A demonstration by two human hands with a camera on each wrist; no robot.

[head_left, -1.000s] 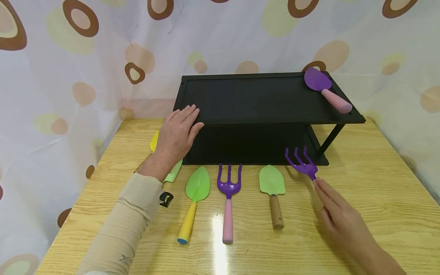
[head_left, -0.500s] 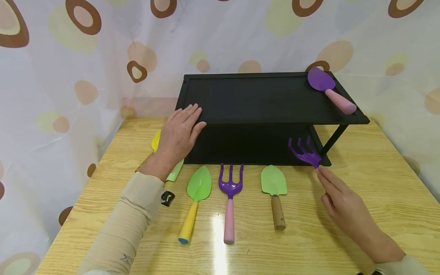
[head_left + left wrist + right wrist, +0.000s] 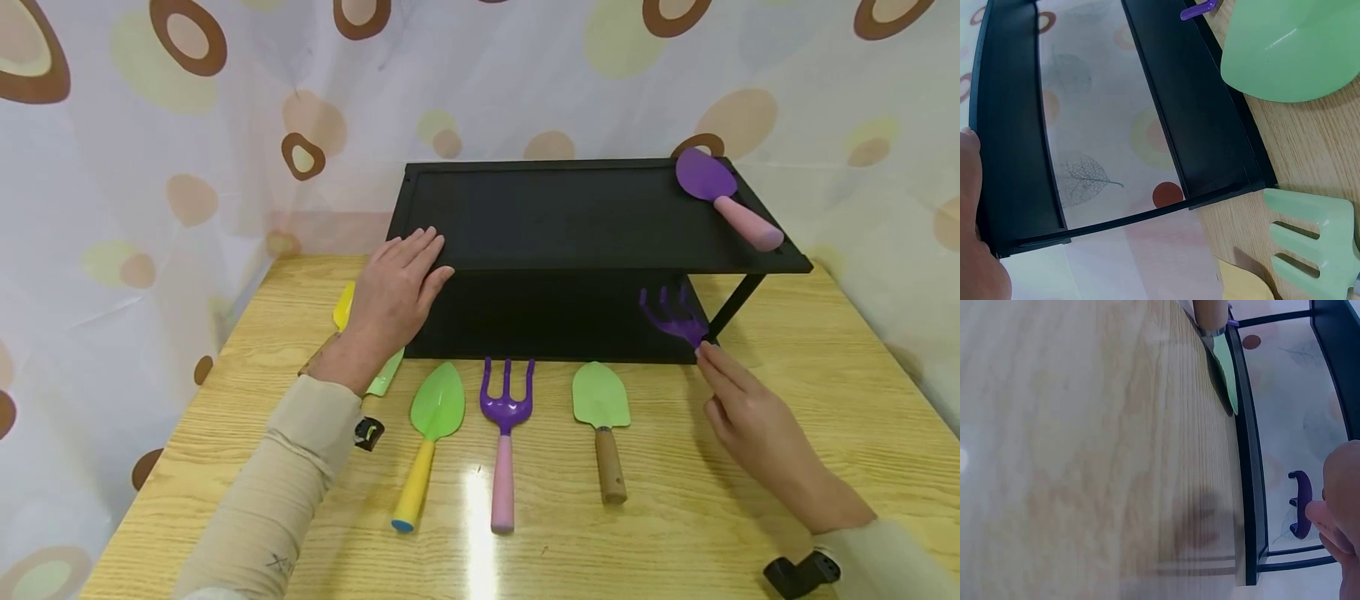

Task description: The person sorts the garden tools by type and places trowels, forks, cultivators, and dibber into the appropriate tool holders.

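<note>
My right hand pinches the handle of a purple garden hand fork. Its tines point up and away, below the top board's right front edge and over the lower board. The right wrist view has this fork beside the thumb, its pink handle mostly hidden by the hand. My left hand rests on the front left corner of the black two-tier shelf, fingers extended over the top board. At the shelf's top right lies a purple trowel with a pink handle.
Along the shelf's front lie a green trowel with a yellow handle, another purple fork and a pale green trowel with a wooden handle. Left of the shelf are a green fork and a yellow tool. A patterned curtain hangs behind.
My right hand has moved the fork forward, from in front of the shelf to between its two boards. The left hand stays on the shelf's corner.
</note>
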